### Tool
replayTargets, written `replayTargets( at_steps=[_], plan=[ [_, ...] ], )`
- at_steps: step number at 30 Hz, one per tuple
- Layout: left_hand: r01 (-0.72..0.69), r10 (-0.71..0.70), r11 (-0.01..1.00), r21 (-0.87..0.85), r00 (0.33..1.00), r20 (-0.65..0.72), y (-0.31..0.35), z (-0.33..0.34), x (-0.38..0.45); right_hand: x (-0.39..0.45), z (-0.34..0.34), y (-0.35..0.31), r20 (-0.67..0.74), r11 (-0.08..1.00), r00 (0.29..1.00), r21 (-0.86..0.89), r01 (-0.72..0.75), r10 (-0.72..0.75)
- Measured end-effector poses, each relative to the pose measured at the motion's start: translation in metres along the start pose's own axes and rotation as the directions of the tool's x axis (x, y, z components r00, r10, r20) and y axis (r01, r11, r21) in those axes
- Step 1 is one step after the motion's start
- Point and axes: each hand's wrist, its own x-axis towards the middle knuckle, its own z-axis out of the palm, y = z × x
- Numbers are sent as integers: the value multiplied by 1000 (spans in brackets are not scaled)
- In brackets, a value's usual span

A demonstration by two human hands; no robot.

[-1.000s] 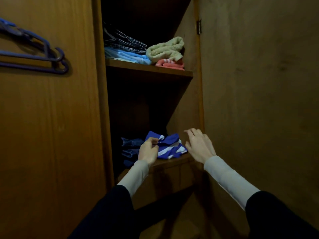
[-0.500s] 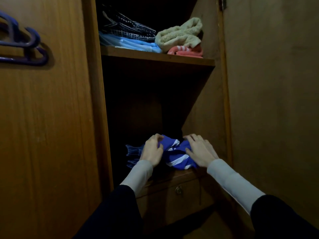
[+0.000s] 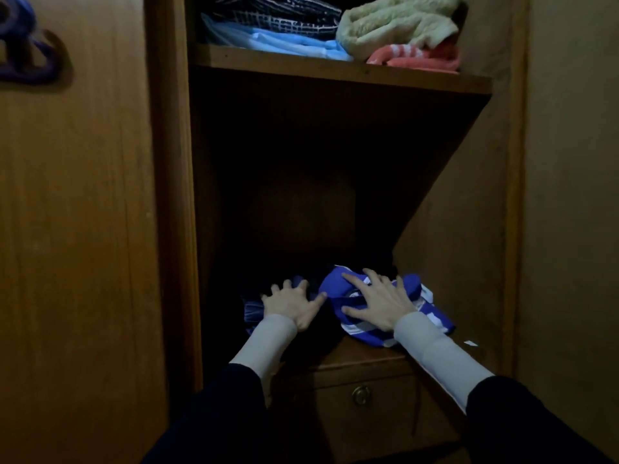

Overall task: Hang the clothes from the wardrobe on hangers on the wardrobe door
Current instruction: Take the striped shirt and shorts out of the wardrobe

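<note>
Nearest, two dark outer sleeves over pale grey cuffs reach into the open brown wooden wardrobe [image 3: 335,75]. Below them sits a small wooden drawer with a round brass knob [image 3: 360,395].

On the lower shelf: the left hand [image 3: 292,304], pinching the blue cloth a second ago, has let go and now lies wide, fingers splayed flat on a dark blue folded garment [image 3: 254,311] at the shelf's left. The right hand [image 3: 378,304], which hovered beside the pile a second ago, now presses fingers-spread on top of the crumpled blue-and-white striped garment [image 3: 355,334], at the front right of that shelf. Neither hand grips anything.

Judgement: sorting or choosing a piece; nothing lifted out yet, so hanging has hardly begun.

Upper shelf, farther back: a dark checked folded piece, a light blue one [image 3: 291,45], a pale green fluffy towel-like bundle [image 3: 395,25] over a coral striped one [image 3: 418,58].

Far left: purple plastic hangers [image 3: 30,65] on the wooden wardrobe door [image 3: 77,229], bare.
</note>
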Motion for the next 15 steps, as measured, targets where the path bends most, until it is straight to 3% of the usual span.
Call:
replayTargets(
  at_steps=[6,10,15],
  plan=[
    [-26,31,997,67,996,-88,-4,13,-12,-1,16,7,-85,982,994,-179,55,-71],
    [-74,107,987,143,964,-243,-7,17,-23,-5,11,10,-107,982,989,-168,82,-101],
    [-102,159,977,185,933,-322,-8,16,-37,-16,4,12,-96,987,985,-77,137,-145]
  ],
)
